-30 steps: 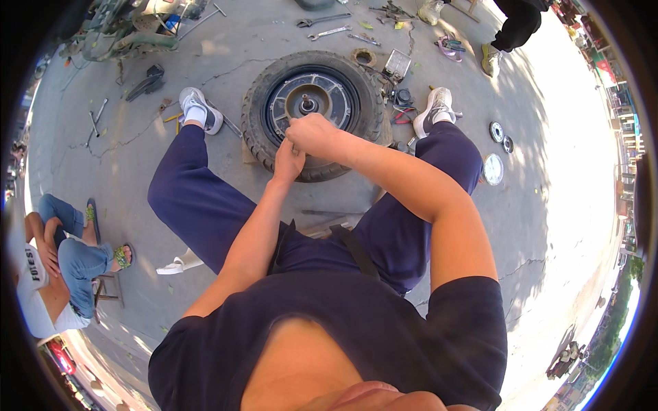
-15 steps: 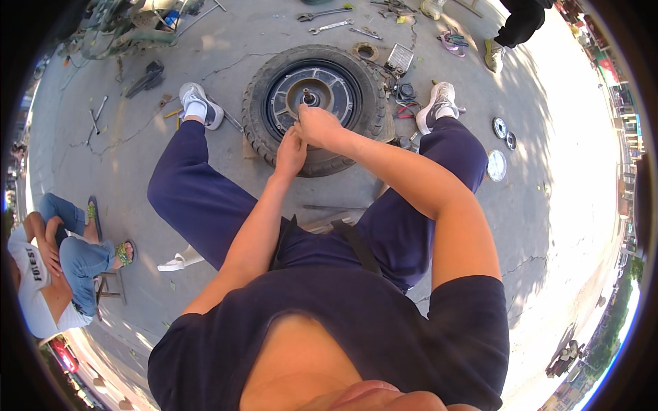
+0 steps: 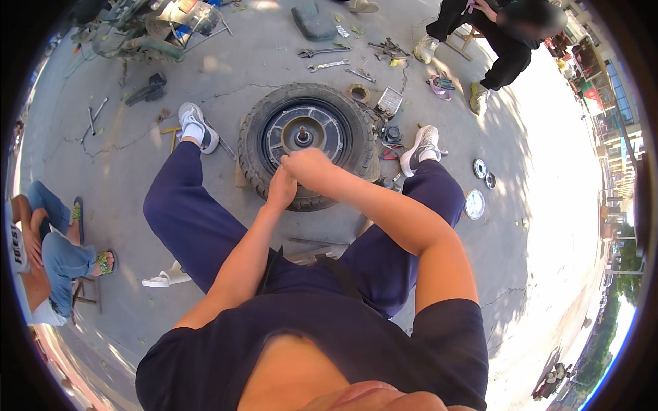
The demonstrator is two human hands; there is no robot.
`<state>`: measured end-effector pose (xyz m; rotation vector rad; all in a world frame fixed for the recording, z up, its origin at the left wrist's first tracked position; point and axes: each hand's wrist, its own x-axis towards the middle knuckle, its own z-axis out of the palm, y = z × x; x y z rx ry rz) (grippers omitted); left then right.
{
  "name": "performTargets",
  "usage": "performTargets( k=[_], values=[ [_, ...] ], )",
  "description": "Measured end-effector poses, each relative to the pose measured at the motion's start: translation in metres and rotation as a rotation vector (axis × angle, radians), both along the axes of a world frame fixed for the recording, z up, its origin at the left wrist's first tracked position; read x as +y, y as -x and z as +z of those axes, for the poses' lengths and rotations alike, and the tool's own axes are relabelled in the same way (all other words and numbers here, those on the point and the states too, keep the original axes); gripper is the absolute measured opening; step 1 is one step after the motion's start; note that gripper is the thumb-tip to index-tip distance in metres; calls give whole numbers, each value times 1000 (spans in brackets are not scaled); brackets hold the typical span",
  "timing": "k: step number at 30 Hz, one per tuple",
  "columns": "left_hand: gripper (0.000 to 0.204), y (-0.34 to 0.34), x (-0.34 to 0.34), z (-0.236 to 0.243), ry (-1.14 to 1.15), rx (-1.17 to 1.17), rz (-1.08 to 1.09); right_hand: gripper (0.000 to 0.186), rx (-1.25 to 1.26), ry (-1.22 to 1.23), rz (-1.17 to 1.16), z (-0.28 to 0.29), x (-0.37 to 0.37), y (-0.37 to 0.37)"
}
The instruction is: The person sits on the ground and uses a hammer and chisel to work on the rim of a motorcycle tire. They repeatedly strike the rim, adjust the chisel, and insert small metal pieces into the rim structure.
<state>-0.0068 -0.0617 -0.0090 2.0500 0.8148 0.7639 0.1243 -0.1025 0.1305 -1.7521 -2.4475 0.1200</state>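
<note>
A wheel with a black treaded tyre lies flat between my feet, its grey hub cover facing up and a short axle standing at the centre. Over the near side of the hub, my two hands meet. My left hand is closed, fingers pinched together and reaching up to the other hand. My right hand is closed too, knuckles up, just short of the axle. Whatever is between their fingers is hidden or too small to make out.
Right of the wheel lie a metal ring, a rectangular finned part and red-handled pliers. Wrenches lie beyond it. Bearings and a round pale disc are farther right. People sit at left and far right.
The view has tipped upward, so the wheel sits lower in the picture and more of the far ground shows. Both hands stay together over the hub's near side.
</note>
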Motion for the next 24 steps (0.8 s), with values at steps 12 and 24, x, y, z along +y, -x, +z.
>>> performTargets(
  k=[12,24],
  values=[
    [37,-3,-4,4,165,114,-63,10,20,-80,-75,-30,7,7],
    [22,3,-10,27,-28,-4,31,35,285,288,-516,-3,21,11]
  ],
)
